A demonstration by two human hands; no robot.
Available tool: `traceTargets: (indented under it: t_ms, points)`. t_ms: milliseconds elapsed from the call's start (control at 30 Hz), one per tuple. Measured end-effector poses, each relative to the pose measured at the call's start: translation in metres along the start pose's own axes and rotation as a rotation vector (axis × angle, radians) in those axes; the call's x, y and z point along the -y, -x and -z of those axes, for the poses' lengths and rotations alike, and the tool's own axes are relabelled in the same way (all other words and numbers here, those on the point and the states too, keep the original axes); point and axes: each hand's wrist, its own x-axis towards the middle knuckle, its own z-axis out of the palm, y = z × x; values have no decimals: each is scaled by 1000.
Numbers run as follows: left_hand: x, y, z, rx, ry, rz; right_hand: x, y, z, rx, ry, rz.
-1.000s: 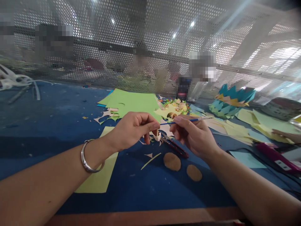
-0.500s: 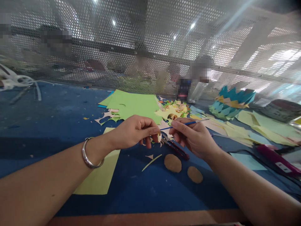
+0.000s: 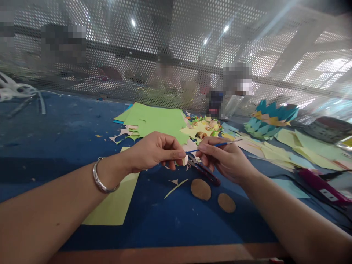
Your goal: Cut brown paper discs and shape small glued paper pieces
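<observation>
My left hand (image 3: 161, 152), with a silver bangle at the wrist, pinches a small cream paper piece (image 3: 185, 160) between thumb and fingers. The butt end of a thin blue paintbrush (image 3: 220, 144) meets that paper at the left fingertips. My right hand (image 3: 227, 159) grips the brush near its middle, its tip pointing right. Below and between the hands lie dark red-handled scissors (image 3: 206, 173), partly hidden. Nearer me are two brown cardboard ovals (image 3: 200, 189) and a narrow pale green paper strip (image 3: 176, 188).
Green paper sheets (image 3: 158, 119) and cut scraps lie behind my hands. A pale yellow-green sheet (image 3: 115, 205) sits under my left forearm. Rightward are a zigzag paper ring (image 3: 271, 119), loose papers and a magenta corded tool (image 3: 321, 185). A perforated screen (image 3: 176, 80) stands behind the table.
Both hands keep their hold on the paper piece and the brush, with only slight finger movement. The whole view has shifted a little.
</observation>
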Motion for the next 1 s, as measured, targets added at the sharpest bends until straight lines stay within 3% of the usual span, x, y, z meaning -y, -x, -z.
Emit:
traceTargets:
  t_ms: [567, 1000]
  points:
    - [4, -2, -7, -109, -9, -51, -2, -1, 2, -4, 99, 7]
    - [-3, 3, 0, 56, 144, 84, 1, 1, 7, 50, 120, 2]
